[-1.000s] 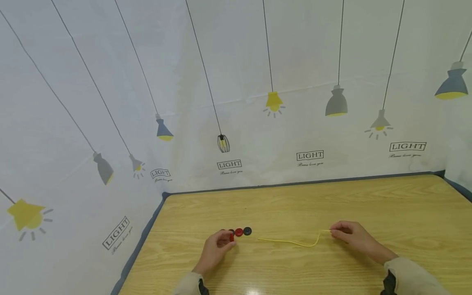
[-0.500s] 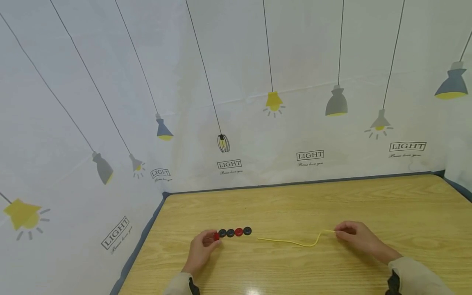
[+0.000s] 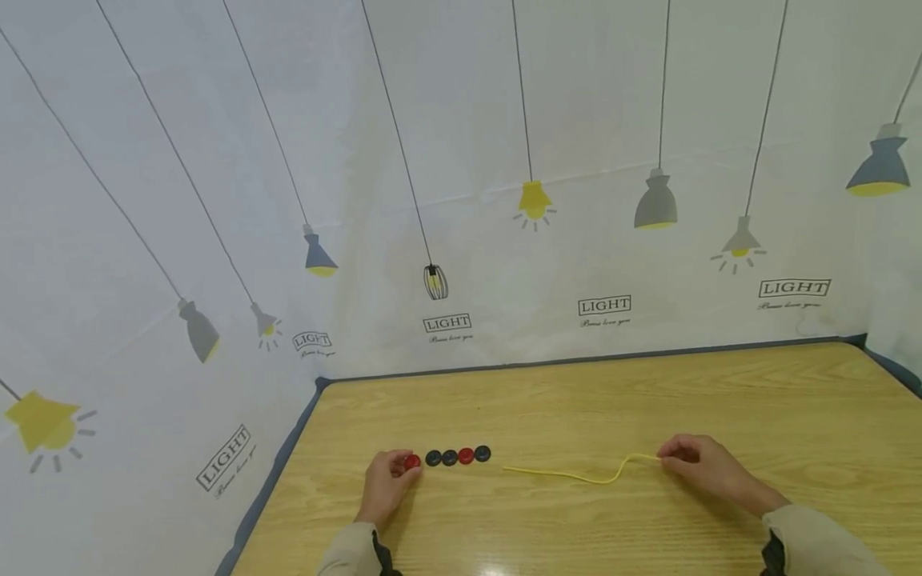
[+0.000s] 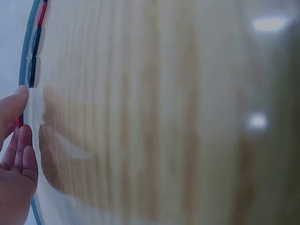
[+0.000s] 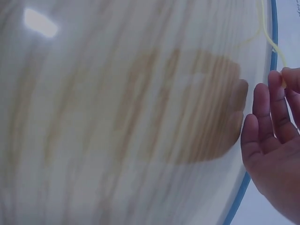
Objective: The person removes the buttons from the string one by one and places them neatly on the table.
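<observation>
At the left end of a row of large buttons, my left hand (image 3: 384,484) pinches a red button (image 3: 411,462) between thumb and fingers, low over the table. Beside it lie a black button (image 3: 433,458), a second black one, a red button (image 3: 467,455) and another black button (image 3: 483,454). In the left wrist view the held red button (image 4: 19,121) shows only as a sliver between the fingertips. My right hand (image 3: 709,470) pinches the right end of a yellow string (image 3: 587,479). The string's other end lies on the table just right of the row.
The wood-grain table (image 3: 648,400) has a glossy top that reflects light and the hands. A pale wall covering (image 3: 490,264) printed with lamps stands behind it and at the left. A dark blue strip (image 3: 519,366) runs along the table's far edge.
My left hand has carried the red button leftward to the row's left end, and the button has turned flatter. My right hand has shifted slightly right, drawing the string's end along.
</observation>
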Tool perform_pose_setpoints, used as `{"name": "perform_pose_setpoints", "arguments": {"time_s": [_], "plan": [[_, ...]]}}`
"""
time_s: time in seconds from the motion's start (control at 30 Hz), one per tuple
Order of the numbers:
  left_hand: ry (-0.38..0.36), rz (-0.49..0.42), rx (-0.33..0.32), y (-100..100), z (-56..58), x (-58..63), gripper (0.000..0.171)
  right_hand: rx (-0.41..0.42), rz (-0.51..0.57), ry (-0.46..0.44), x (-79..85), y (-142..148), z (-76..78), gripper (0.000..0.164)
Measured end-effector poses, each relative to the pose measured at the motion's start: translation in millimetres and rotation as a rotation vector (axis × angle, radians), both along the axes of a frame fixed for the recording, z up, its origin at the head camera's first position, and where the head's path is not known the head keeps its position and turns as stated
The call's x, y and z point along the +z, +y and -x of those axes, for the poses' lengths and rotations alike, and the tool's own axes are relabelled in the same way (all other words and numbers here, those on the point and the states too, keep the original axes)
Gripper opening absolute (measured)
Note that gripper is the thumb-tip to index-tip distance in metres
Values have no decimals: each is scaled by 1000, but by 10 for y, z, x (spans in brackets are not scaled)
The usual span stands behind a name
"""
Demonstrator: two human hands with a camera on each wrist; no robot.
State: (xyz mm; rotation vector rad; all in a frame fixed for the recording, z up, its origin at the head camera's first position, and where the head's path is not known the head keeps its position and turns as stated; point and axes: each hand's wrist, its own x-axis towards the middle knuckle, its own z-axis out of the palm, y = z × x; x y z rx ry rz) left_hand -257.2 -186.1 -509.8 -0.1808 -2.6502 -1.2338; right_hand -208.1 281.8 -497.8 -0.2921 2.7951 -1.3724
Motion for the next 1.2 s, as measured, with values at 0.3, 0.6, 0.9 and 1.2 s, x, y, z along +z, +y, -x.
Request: {"name": "perform_pose_setpoints", "arguments": {"time_s": [0.3,0.6,0.9,1.2], "plan": [[-25,23,2,-9,42,-24,30,-5,-37,8,12,45,-20,11],[-38,-50,48,23,70,-58,31,15,-33,8,4,55,-27,12],[-51,-70,67,46,90,-65,30,24,-34,6,2,62,-44,14],[-80,-105,94,81,74,-32,32,8,-31,10,-23,67,-40,12]]}}
